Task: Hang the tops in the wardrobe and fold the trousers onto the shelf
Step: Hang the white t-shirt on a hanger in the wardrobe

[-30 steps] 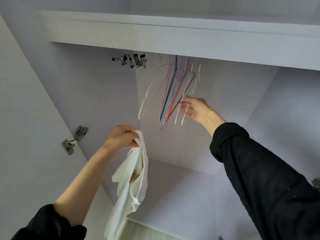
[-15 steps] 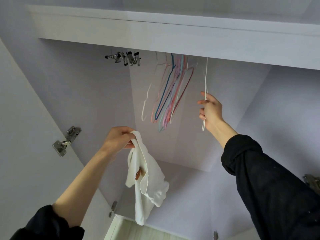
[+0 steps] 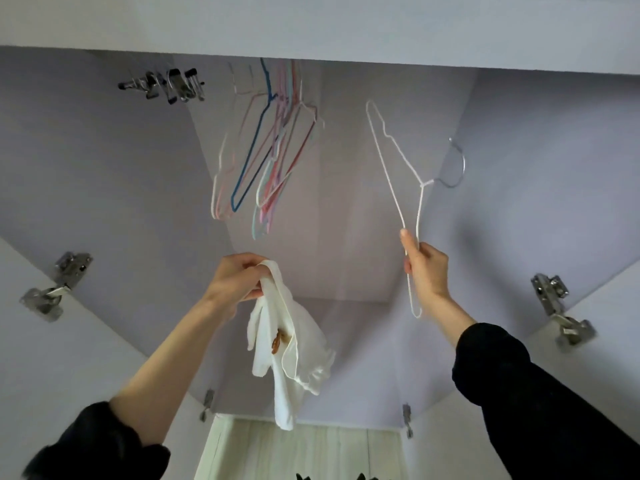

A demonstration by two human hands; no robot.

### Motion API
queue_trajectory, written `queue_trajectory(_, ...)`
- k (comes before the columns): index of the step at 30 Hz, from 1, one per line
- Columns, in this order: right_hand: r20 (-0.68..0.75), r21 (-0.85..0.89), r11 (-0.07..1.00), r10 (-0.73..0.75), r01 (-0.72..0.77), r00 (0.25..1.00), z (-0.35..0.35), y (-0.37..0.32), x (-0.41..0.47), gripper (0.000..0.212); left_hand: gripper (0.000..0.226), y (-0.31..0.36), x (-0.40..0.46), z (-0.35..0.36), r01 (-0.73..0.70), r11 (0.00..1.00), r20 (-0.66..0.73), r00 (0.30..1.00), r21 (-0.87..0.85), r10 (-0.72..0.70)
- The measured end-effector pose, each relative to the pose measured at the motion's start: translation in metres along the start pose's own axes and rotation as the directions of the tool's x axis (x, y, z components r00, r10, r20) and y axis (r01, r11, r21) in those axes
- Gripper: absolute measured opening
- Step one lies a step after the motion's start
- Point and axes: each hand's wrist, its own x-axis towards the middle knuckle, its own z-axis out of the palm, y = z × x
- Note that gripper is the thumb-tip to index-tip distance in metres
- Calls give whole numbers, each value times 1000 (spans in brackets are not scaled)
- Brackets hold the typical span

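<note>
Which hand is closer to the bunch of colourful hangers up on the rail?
Left. The left hand, gripping the white top, sits just below the coloured hangers. The right hand, holding the white hanger, is farther off to their right.

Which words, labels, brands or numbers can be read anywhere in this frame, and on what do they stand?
None can be read.
white top: a small brown mark near its neckline, too small and blurred to tell if it is lettering.
white hanger, coloured hangers, door hinges: no text visible.
</note>
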Motion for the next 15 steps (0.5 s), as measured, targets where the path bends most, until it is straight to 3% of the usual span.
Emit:
queue_trajectory(3,173,-30,999,-12,17,985,-14,9,-5,30,18,-5,3,11,39,998,13,999,40,-40)
queue_trajectory(5,129,104,993,48,-62,990,-14,10,-6,24,19,-7,4,15,57,997,11,998,44,-57)
queue_trajectory(7,17,167,971,172,-173,985,-15,14,-7,35,18,-10,4,19,76,996,7,997,40,-76)
queue_trajectory(9,-26,117,961,255,-251,967,-18,26,-8,45,14,-12,2,23,120,993,-5,993,10,-120)
queue_trajectory(15,75,147,887,432,-438,899,-32,49,-13,53,9,-24,1,37,286,958,36,958,0,-286)
